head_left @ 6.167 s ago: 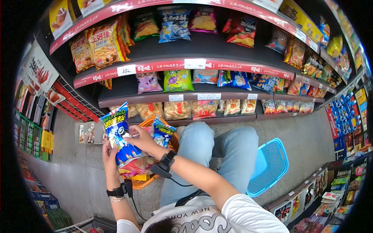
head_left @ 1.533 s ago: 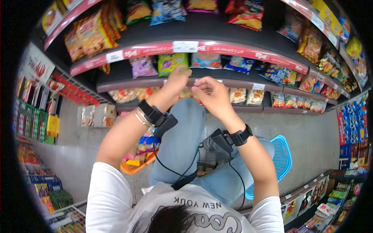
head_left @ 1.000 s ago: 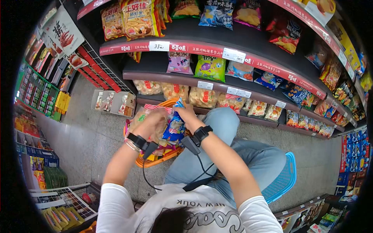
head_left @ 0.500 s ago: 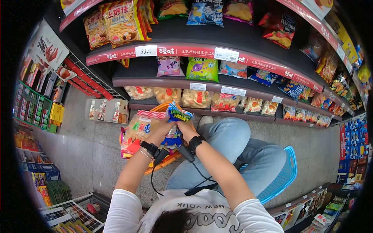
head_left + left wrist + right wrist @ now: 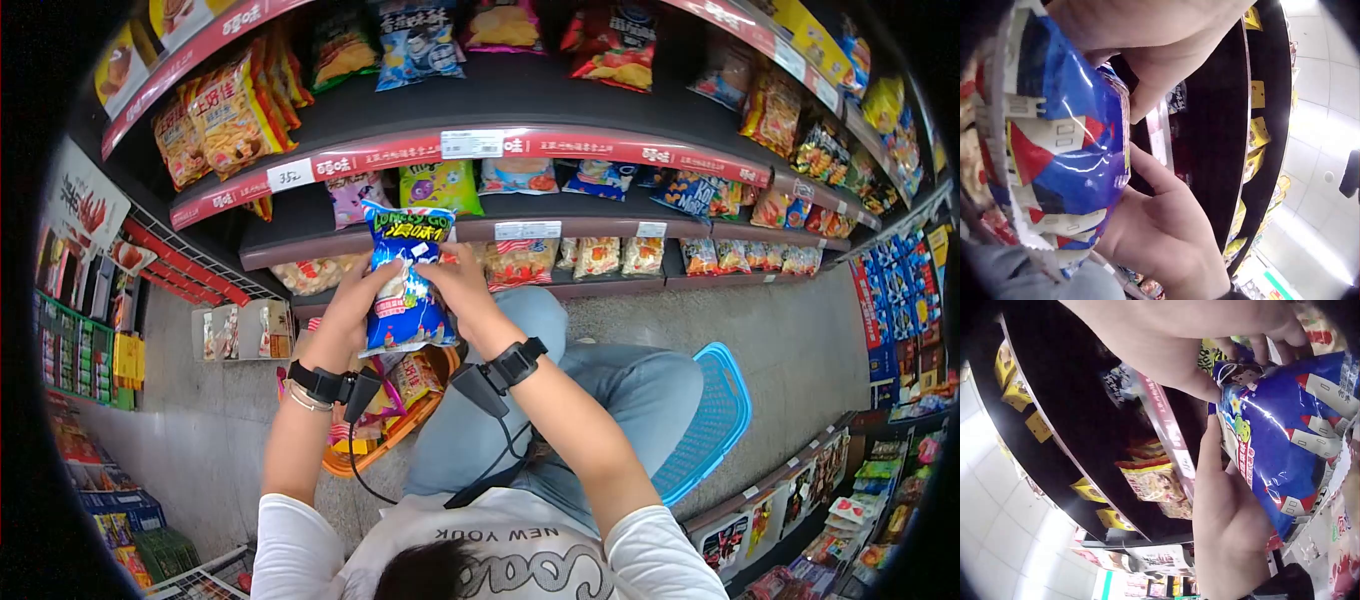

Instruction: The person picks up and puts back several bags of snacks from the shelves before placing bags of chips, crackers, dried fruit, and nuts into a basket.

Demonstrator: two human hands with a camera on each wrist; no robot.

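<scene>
Upright between the two hands is a blue snack bag (image 5: 405, 285) with rockets printed along its lower part, in front of the lower shelf. The left hand (image 5: 350, 305) grips its left side and the right hand (image 5: 462, 295) its right side, thumbs on the front. The left wrist view has the bag's blue film (image 5: 1079, 125) close up, the left hand (image 5: 1147, 31) above and the right hand (image 5: 1166, 231) below. In the right wrist view the right hand (image 5: 1210, 331) is on top, the left hand (image 5: 1229, 531) beneath, and the bag (image 5: 1291, 437) between them.
An orange basket (image 5: 405, 425) holding snack packets stands on the floor below the hands. Shelves (image 5: 560, 105) of snack bags run across the front. A blue basket (image 5: 735, 400) sits right of the bent knees, and a low box (image 5: 240, 330) stands at the left.
Both hands have raised the blue bag from low over the orange basket to shelf height, and its front now shows. The red-striped clear bag beside it has left the hands.
</scene>
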